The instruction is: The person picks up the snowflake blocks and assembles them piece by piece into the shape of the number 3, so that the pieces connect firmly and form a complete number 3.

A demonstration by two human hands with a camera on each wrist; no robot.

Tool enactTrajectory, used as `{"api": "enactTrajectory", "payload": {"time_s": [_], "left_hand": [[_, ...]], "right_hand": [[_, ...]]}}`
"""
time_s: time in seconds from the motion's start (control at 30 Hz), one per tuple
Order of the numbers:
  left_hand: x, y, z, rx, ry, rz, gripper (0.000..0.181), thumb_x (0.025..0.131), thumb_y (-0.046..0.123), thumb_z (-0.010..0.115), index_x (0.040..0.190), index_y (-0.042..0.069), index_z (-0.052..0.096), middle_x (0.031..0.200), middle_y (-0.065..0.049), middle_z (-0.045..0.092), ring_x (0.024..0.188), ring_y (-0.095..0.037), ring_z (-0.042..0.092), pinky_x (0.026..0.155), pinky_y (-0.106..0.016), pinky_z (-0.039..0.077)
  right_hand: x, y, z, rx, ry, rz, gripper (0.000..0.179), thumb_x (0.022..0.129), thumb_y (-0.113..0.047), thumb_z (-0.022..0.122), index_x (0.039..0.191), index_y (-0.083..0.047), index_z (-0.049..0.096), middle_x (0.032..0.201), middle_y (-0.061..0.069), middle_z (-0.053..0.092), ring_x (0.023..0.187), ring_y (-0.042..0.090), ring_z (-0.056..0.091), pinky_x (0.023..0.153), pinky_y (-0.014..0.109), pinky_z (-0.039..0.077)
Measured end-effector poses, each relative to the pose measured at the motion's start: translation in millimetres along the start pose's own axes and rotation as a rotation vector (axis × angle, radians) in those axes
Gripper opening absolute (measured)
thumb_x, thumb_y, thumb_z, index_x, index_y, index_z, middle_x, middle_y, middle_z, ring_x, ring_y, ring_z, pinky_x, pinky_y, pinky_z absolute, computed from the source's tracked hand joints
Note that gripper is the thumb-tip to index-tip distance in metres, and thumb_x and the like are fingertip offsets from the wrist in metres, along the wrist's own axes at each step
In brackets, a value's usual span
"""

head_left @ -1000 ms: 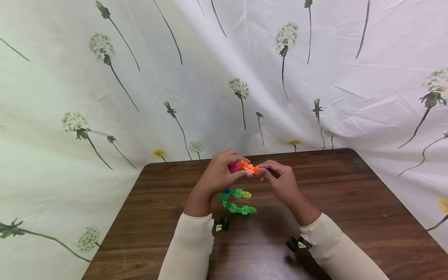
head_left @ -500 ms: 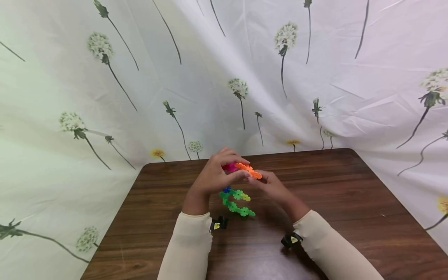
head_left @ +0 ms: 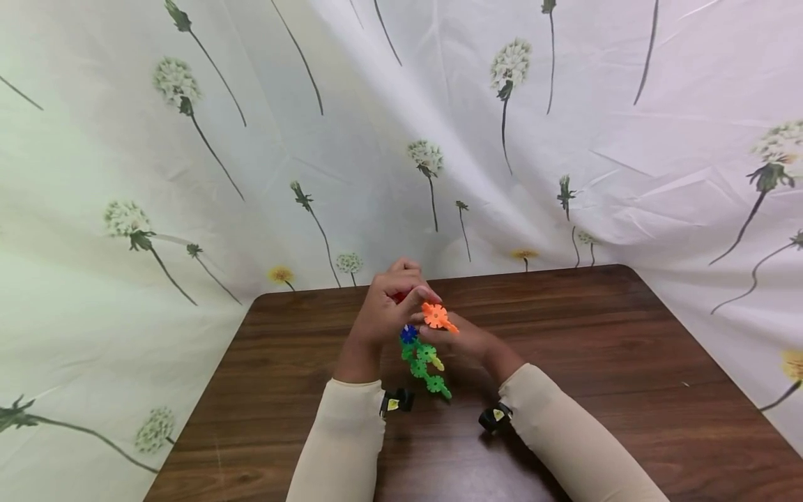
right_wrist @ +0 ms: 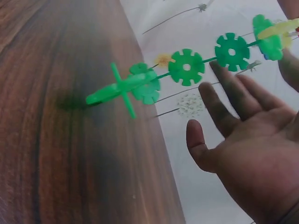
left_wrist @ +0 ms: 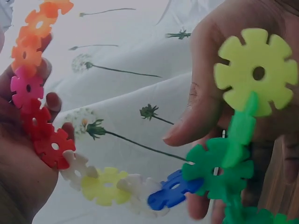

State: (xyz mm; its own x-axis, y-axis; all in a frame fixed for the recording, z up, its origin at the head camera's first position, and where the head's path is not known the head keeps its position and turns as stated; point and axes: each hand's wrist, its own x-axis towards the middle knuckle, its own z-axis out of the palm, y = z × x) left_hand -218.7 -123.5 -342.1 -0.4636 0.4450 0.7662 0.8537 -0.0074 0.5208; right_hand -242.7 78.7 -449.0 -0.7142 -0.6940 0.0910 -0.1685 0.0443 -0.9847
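A long chain of interlocking flower-shaped plastic discs hangs between the hands, in orange, pink, red, white, yellow, blue and green. My left hand (head_left: 384, 310) grips its upper part; in the left wrist view those fingers curl behind the pink disc (left_wrist: 18, 93) and the red disc (left_wrist: 46, 151). An orange disc (head_left: 433, 307) sticks out over my right hand (head_left: 477, 343). That hand reaches in beneath, its fingers extended and spread behind the green discs (right_wrist: 175, 67) in the right wrist view. Whether it touches the chain I cannot tell. The green end dangles over the table.
A dark wooden table (head_left: 596, 348) with rounded far corners lies under the hands. Behind it hangs a white cloth (head_left: 370, 139) printed with dandelions. A black wrist strap (head_left: 396, 400) sits on the left sleeve and another strap (head_left: 494, 418) on the right.
My right hand has let go of the orange end and moved left beneath it, toward the left hand. The orange end now tips downward, and the green loop has narrowed and turned.
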Motion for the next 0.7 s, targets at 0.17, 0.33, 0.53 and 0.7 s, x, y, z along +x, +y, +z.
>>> {"api": "enactTrajectory", "payload": {"time_s": [0.17, 0.33, 0.53, 0.7], "left_hand": [[-0.1, -3.3, 1.0, -0.068, 0.023, 0.066, 0.062, 0.111, 0.052, 0.059, 0.082, 0.002, 0.081, 0.067, -0.007, 0.066, 0.095, -0.021, 0.048, 0.092, -0.036, 0.038], [0.8, -3.5, 1.7, -0.103, 0.003, 0.085, 0.062, 0.111, 0.051, 0.060, 0.079, 0.001, 0.080, 0.070, -0.010, 0.070, 0.097, -0.022, 0.048, 0.093, -0.038, 0.037], [-3.8, -2.3, -0.4, -0.099, 0.017, 0.081, 0.059, 0.111, 0.049, 0.061, 0.088, -0.001, 0.081, 0.075, -0.013, 0.073, 0.099, -0.023, 0.053, 0.091, -0.036, 0.043], [-8.3, -1.3, -4.7, -0.085, 0.066, 0.086, 0.062, 0.112, 0.051, 0.058, 0.112, -0.008, 0.077, 0.097, -0.021, 0.073, 0.108, -0.020, 0.062, 0.093, -0.032, 0.052]], "right_hand": [[4.0, 3, 4, 0.051, -0.051, -0.034, 0.023, 0.116, -0.021, 0.052, 0.126, -0.008, 0.067, 0.088, -0.003, 0.058, 0.079, 0.020, 0.050, 0.073, 0.029, 0.044], [8.5, 5, 6, 0.067, -0.037, -0.077, 0.024, 0.116, -0.019, 0.052, 0.101, -0.008, 0.067, 0.076, -0.006, 0.053, 0.070, 0.016, 0.047, 0.067, 0.029, 0.042], [7.1, 7, 7, 0.051, 0.059, -0.125, 0.037, 0.113, -0.023, 0.060, 0.103, 0.010, 0.070, 0.076, -0.008, 0.062, 0.070, 0.008, 0.054, 0.066, 0.023, 0.047], [5.0, 5, 12, 0.109, 0.155, -0.122, 0.034, 0.113, -0.017, 0.061, 0.119, 0.013, 0.075, 0.102, -0.001, 0.083, 0.088, 0.006, 0.072, 0.079, 0.023, 0.060]]}}
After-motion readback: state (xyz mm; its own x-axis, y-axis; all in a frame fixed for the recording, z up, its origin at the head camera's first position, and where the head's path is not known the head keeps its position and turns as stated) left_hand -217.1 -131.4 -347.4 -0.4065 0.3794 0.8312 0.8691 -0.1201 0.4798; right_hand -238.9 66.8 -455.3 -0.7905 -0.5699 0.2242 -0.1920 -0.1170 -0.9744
